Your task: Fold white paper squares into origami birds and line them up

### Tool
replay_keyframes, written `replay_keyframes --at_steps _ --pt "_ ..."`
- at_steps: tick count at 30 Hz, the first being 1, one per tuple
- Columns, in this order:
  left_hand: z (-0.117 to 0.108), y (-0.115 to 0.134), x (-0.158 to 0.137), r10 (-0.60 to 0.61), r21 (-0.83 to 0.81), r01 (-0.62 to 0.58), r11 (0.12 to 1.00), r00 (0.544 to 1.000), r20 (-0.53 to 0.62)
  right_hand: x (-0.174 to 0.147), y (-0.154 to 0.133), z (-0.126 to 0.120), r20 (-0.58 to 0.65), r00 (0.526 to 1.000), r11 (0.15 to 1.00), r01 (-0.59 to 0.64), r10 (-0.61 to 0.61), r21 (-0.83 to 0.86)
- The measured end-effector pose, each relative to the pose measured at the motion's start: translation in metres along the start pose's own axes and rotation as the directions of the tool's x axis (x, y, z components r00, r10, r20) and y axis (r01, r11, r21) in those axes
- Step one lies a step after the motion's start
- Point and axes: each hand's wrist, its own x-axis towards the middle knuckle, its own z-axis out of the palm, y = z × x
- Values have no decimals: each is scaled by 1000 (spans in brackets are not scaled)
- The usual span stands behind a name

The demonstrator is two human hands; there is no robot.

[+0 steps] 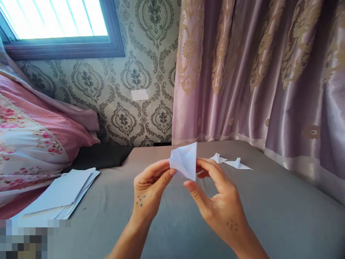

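A folded piece of white paper is held up above the grey bed sheet, with creases across its face. My left hand pinches its left corner between thumb and fingers. At its right edge is my right hand, the thumb spread away from the fingers and below the paper. The right fingertips are partly hidden behind the sheet, so whether they touch it is unclear. Beyond my right hand, two small folded paper figures lie on the bed.
A stack of white paper sheets lies at the left, in front of a flat black item. Floral fabric drapes along the left side. Pink-purple curtains hang at the right, beside a patterned wall.
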Motion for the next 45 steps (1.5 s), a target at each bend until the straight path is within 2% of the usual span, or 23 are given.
replay_keyframes --at_steps 6,9,14,18,20,23,28,35,41,45 --pt "5 5 -3 47 47 -47 998 999 1 -3 -4 10 -105 984 987 135 -144 -87" --pt "5 6 -3 64 44 -66 997 998 25 -4 -2 9 -81 977 976 188 -197 -106" --pt "2 6 -3 86 -18 -84 996 993 84 -6 -2 5 26 968 963 250 -249 -101" --pt "-2 8 -1 90 -29 -87 996 986 141 -5 -6 -3 106 975 981 193 -194 19" --pt "-4 9 1 111 4 -113 994 981 158 -4 -6 -7 53 987 989 147 -149 34" --pt "-8 12 3 142 65 -160 985 965 221 -2 -2 -11 -19 990 990 140 -140 -15" --pt "-9 18 3 117 122 -173 977 923 366 0 3 -15 101 983 987 157 -152 -35" --pt "-12 15 5 191 94 -257 962 877 440 0 4 -17 173 966 980 200 -194 -19" --pt "-12 16 5 121 58 -179 982 836 535 -1 5 -22 211 957 979 202 -201 16" --pt "-14 13 5 100 29 -133 991 857 506 -1 4 -26 215 955 979 199 -204 45"
